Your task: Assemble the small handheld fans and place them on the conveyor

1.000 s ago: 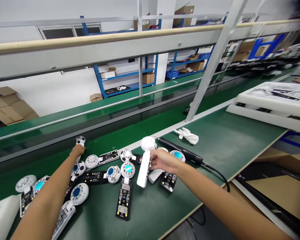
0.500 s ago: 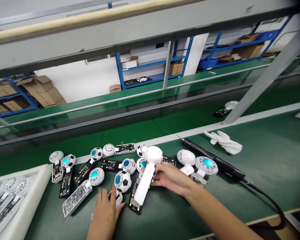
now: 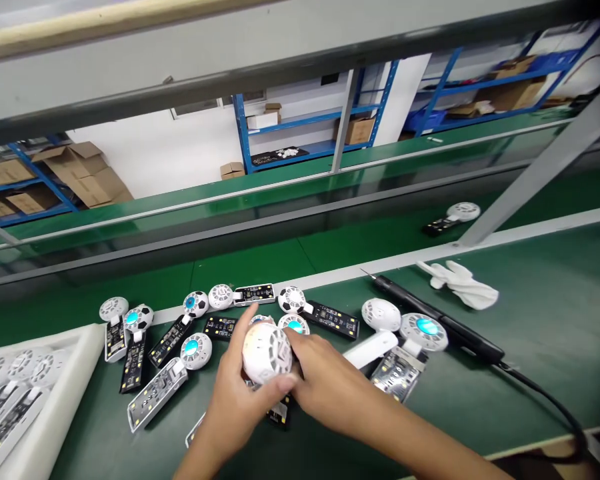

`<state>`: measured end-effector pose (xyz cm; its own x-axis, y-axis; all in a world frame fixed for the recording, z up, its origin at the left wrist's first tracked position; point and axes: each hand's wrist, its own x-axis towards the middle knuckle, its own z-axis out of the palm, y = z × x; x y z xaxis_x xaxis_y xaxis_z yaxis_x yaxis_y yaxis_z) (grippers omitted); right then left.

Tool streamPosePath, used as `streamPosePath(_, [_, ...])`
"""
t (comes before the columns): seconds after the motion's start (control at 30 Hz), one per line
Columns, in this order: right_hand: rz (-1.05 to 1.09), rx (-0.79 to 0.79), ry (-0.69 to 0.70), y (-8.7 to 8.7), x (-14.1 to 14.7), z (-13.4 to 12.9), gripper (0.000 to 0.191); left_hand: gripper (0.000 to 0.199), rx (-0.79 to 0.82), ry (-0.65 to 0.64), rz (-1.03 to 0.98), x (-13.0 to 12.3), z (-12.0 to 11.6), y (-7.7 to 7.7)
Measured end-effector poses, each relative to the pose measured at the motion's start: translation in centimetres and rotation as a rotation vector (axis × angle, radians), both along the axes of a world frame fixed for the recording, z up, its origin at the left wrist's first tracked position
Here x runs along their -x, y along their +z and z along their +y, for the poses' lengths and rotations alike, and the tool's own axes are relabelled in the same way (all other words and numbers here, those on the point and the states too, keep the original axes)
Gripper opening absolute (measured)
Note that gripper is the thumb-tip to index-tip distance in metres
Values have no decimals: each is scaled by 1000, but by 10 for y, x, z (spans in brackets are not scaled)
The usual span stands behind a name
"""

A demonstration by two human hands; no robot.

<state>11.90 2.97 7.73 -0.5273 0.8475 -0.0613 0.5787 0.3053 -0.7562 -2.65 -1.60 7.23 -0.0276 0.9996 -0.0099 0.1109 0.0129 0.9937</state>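
Both my left hand (image 3: pixel 233 407) and my right hand (image 3: pixel 325 373) grip a white round ball-shaped device head (image 3: pixel 266 353) with a perforated face, just above the green bench mat (image 3: pixel 540 373). Any handle on it is hidden by my fingers. Around my hands lie several round heads, some with a football pattern, including a blue-lensed one (image 3: pixel 295 325). Several black circuit boards lie among them, one (image 3: pixel 333 320) just past my fingers. A white handle piece (image 3: pixel 371 350) lies to the right of my right hand.
A black electric screwdriver (image 3: pixel 437 320) with its cable and white gloves (image 3: pixel 461 285) lie at right. A white foam tray (image 3: pixel 30 393) holding devices sits at left. Behind the bench, a green conveyor belt (image 3: pixel 250 263) carries a board and head (image 3: pixel 453 219).
My left hand has risen from the parts to join my right hand on the white round head. The long white handle no longer shows on the held piece. The camera view has shifted slightly.
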Motion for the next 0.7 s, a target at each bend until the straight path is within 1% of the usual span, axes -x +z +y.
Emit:
streamPosePath(0.03, [-84,-47,2,1,-5,-4,30,71,16,-6,17,-4,1,3])
streamPosePath(0.07, [-111,-91,-12,-1,-10,-7,30,61,31,7,23,-9,1,2])
streamPosePath(0.13, [-10,-204,-71,-11,-20,-12,27,49,61,79,-20,-20,-3,-5])
streamPosePath(0.23, [226,-452,-216,-38,-30,-21,15,50,101,251,-84,-35,-14,-28])
streamPosePath(0.3, [242,-539,-300,-58,-33,-28,12,51,108,311,-98,-44,-24,-43])
streamPosePath(0.37, [172,-511,-349,-73,-34,-36,18,47,118,297,-89,-49,-33,-55])
streamPosePath(0.43, [101,-415,-335,-83,-35,-42,24,43,162,254,-65,-50,-42,-62])
streamPosePath(0.47, [79,-364,-307,-85,-35,-44,26,43,200,239,-66,-48,-45,-63])
streamPosePath(0.5, [68,-320,-273,-87,-36,-46,27,44,258,229,-96,-46,-47,-64])
streamPosePath(0.57, [67,-264,-221,-86,-38,-48,28,49,403,195,-243,-39,-49,-64])
streamPosePath(0.63, [72,-230,-211,-83,-39,-49,27,48,526,133,-401,-32,-48,-64])
streamPosePath(0.7, [73,-198,-233,-80,-40,-51,25,41,596,65,-483,-28,-46,-67])
